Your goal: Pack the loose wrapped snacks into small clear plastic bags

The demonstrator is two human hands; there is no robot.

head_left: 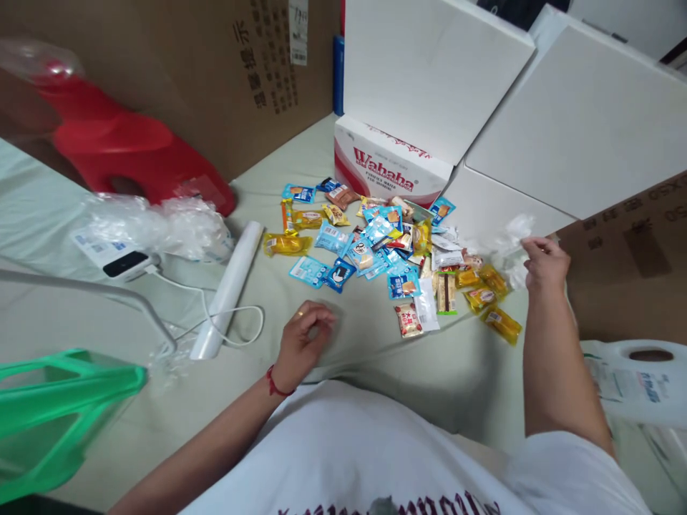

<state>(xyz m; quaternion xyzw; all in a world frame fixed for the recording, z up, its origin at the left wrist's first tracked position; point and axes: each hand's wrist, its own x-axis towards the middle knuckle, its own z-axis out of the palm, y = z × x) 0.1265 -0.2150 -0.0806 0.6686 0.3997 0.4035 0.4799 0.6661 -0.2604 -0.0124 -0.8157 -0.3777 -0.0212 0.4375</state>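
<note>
A heap of small snack packets (pixel 386 247), blue, yellow and white, lies spread on a pale green sheet (pixel 343 350). My right hand (pixel 544 261) is at the heap's right edge, fingers pinched on a crumpled clear plastic bag (pixel 512 239). My left hand (pixel 303 336) rests loosely curled on the sheet in front of the heap, holding nothing; a red string circles its wrist. A single red-and-white packet (pixel 408 319) lies nearest between both hands.
A Wahaha carton (pixel 389 168) and white foam boxes (pixel 580 114) stand behind the heap. Left: a red stool (pixel 129 150), clear plastic bags (pixel 161 225), a white roll (pixel 228 286), a power bank with cable (pixel 126 263), a green stool (pixel 59 408). Brown cardboard (pixel 633 265) at right.
</note>
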